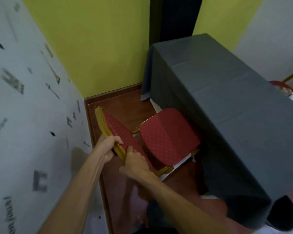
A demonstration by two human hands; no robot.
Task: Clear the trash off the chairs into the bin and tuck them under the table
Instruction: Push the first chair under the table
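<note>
- Both bare forearms reach down from the camera; the left hand (108, 146) and right hand (134, 162) each have a grip closed on the gold top rail of the red-upholstered banquet chair (167, 137).
- That chair stands between the patterned pale wall (32, 98) and the table under its grey cloth (227, 107), its seat partly beneath the cloth's edge, its back well clear.
- To do this well, push level and straight toward the table, both hands even, so the legs slide over the reddish floor (125, 105) without snagging the cloth or twisting.
- Its dotted red seat looks bare, with no trash on it; white bits at the seat's lower edge may be a label or paper, too blurred to tell.
- A second red chair (284, 88) shows beyond the table, something pale on it.
</note>
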